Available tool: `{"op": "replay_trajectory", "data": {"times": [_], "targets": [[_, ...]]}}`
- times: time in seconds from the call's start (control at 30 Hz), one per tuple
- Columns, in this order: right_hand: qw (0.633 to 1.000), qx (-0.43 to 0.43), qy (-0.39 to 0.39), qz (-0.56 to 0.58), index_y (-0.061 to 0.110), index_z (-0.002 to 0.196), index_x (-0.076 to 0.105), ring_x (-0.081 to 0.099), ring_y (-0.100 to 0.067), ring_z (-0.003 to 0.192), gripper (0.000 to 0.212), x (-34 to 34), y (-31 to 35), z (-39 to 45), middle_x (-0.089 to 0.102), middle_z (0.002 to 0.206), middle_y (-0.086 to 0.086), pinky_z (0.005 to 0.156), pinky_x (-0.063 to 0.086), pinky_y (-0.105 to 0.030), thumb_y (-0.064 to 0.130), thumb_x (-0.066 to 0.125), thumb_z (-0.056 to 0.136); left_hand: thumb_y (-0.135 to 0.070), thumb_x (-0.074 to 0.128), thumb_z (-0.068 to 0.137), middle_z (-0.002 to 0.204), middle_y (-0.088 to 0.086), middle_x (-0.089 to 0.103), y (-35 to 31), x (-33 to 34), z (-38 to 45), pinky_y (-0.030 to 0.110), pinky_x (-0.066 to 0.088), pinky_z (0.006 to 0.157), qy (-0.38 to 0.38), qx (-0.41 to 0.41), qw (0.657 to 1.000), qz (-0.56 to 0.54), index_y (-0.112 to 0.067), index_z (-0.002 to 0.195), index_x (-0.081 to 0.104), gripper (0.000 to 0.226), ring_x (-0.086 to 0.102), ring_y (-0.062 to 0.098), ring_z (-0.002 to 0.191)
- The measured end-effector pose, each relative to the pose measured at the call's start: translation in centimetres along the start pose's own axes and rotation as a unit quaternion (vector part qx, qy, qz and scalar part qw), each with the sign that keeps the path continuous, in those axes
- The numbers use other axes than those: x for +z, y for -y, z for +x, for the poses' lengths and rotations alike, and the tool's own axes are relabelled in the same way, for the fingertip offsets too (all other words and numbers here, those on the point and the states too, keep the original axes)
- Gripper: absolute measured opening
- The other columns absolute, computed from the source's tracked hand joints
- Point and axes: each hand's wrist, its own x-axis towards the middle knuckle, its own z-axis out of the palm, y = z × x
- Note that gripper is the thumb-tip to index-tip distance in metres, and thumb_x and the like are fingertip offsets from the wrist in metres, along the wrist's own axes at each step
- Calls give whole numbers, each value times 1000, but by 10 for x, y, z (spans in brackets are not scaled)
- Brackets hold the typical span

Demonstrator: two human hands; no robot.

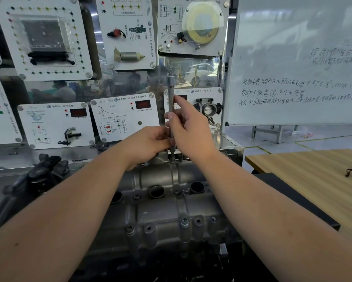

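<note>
Slim chrome extension bar, axis upright: right hand fingers clamped mid-shaft, left hand pinching lower (nearer the small dark bolt directly beneath)

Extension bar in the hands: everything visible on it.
The extension bar is a slim, shiny steel shaft with a wider cylindrical head on top. It stands near upright, its lower tip on a fastener at the far edge of the engine casting. The right hand grips mid-shaft; the left hand pinches it lower.

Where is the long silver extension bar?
In the head view's centre, the long silver extension bar stands upright in the left hand and right hand, tip on the grey metal engine.
</note>
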Motion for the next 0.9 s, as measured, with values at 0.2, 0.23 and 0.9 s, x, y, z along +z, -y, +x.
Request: {"op": "replay_trajectory", "data": {"times": [0.2, 0.23, 0.9], "targets": [[1000, 2, 6, 5, 18, 143, 56, 66, -11, 98, 46, 0, 3, -1, 71, 111, 5, 93, 54, -36, 22, 65, 98, -15, 67, 100, 115, -1, 78, -1, 2, 0, 47, 46, 113, -3, 10, 1000, -7, -18, 125, 70, 25, 69, 17, 117], [1000, -7, -3, -7, 16, 141, 58, 65, -12, 99, 44, 0, 2, 0, 70, 111, 4, 94, 53, -36, 20, 65, 98, -14, 68, 99, 116, 2, 77, -1, 2, 1, 48, 46, 113, -4, 9, 1000, -12, -14, 127, 68, 28, 69, 20, 118], [1000, -20, 7, -13, 17, 145, 52, 64, -12, 82, 41, 0, -1, 1, 72, 94, 5, 78, 52, -29, 17, 51, 105, -22, 66, 101, 109, -3, 79, -1, 2, 1, 45, 50, 108, 4, 17, 1000, 15, -27, 114, 73, 16, 71, 16, 111]]}}
